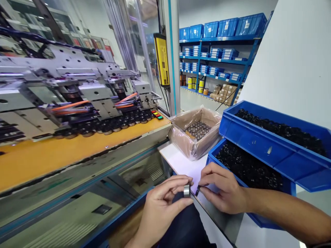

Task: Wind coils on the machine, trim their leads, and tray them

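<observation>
A short silver metal ring point(187, 190) is pinched between the thumb and fingers of my left hand point(162, 203), held upright over my lap. Just to its right, my right hand point(222, 189) grips a small black part point(198, 190) between thumb and fingertips. The two pieces are close together but apart. Most of the black part is hidden by my fingers. Behind my right hand, a lower blue bin point(213, 155) holds many small black parts. An upper blue bin point(271, 148), resting over it, holds more of them.
A plastic-lined cardboard box point(181, 137) with metal rings stands at the table's far end. On the left, a machine point(100, 100) has a yellow-orange deck point(85, 151) lined with black-topped parts. Blue shelving point(199, 51) with bins stands behind. The white table's edge runs below my hands.
</observation>
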### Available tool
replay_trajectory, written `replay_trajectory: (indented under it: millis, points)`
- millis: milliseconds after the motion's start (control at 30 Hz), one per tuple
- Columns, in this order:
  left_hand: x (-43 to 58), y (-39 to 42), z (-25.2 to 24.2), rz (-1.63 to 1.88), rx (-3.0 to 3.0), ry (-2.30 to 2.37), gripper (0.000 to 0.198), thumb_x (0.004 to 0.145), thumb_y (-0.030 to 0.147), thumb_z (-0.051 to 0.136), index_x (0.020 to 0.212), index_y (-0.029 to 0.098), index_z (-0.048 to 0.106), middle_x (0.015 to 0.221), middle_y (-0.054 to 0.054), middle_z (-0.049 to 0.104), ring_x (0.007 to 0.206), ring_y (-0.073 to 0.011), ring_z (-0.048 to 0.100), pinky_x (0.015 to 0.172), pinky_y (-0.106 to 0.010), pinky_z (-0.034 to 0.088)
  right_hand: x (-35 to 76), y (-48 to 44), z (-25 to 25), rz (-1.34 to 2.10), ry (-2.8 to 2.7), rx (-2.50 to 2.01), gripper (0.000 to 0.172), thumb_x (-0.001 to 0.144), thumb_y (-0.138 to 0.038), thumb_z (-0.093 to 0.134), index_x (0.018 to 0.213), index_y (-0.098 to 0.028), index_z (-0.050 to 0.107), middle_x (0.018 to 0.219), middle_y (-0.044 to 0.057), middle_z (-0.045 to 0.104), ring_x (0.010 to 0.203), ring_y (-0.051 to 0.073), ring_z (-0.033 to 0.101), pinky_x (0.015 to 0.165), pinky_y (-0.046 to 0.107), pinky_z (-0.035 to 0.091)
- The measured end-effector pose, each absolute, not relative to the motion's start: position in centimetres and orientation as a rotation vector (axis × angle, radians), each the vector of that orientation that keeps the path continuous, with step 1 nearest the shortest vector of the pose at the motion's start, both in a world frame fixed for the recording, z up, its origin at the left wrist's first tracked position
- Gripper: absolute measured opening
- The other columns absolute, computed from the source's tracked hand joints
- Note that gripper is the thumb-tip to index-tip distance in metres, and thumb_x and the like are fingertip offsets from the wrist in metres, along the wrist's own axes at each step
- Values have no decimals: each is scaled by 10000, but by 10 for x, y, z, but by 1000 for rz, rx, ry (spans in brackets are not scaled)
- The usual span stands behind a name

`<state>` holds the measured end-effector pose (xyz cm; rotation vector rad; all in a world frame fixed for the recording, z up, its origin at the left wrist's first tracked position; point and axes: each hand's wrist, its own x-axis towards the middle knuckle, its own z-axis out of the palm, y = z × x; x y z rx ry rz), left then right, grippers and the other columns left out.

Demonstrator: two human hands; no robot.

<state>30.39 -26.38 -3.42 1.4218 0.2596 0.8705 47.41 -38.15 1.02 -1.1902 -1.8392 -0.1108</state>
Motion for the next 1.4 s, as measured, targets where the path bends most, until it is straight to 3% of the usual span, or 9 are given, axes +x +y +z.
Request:
replay_trajectory:
  millis: [167, 267, 367, 533, 700, 867, 1400]
  points:
    - [307, -266, -29, 863, 1409, 249, 354, 623, 6, 822, 866, 264, 810, 985, -46, 809, 706, -131, 750, 649, -150, 587, 473, -383, 10, -93, -1836, -1178, 142, 896, -73, 574, 1018, -121, 626, 894, 93, 610, 796, 148, 599, 674, 258, 543]
    - [307, -270, -29, 811, 1346, 235, 388, 608, 3, 834, 885, 274, 809, 923, -26, 815, 660, -114, 736, 658, -155, 591, 473, -383, 8, -66, -1826, -1177, 137, 901, -76, 569, 1016, -121, 628, 896, 86, 599, 803, 143, 596, 685, 253, 545]
    - [309, -274, -32, 753, 1315, 248, 426, 596, 7, 850, 925, 275, 807, 803, -7, 808, 676, -125, 743, 695, -166, 598, 473, -383, 6, -48, -1827, -1175, 133, 912, -84, 562, 1020, -122, 629, 907, 84, 590, 810, 139, 594, 692, 247, 548]
    - [314, -278, -34, 705, 1255, 240, 397, 605, 2, 844, 911, 252, 803, 805, -17, 816, 698, -139, 760, 701, -171, 600, 474, -382, 5, -41, -1849, -1171, 146, 913, -83, 563, 1041, -117, 623, 915, 93, 595, 821, 141, 598, 702, 247, 556]
    - [315, -277, -32, 720, 1205, 227, 410, 620, -4, 830, 942, 248, 796, 829, -29, 824, 750, -153, 775, 714, -166, 596, 475, -380, 5, -168, -1944, -1147, 267, 889, -107, 560, 1155, -96, 568, 980, 131, 631, 888, 178, 631, 720, 278, 585]
    - [314, -277, -31, 719, 1220, 222, 432, 616, -18, 824, 949, 257, 801, 812, -16, 824, 722, -136, 770, 681, -133, 584, 476, -380, 3, -428, -2014, -1148, 184, 924, -111, 579, 1104, -73, 576, 945, 133, 659, 858, 178, 649, 719, 287, 592]
    - [314, -279, -27, 723, 1191, 217, 411, 611, -21, 813, 931, 237, 804, 797, -31, 821, 702, -151, 771, 678, -169, 598, 477, -380, 5, -454, -2042, -1126, 195, 916, -111, 604, 1103, -58, 595, 956, 141, 660, 852, 184, 662, 709, 294, 586]
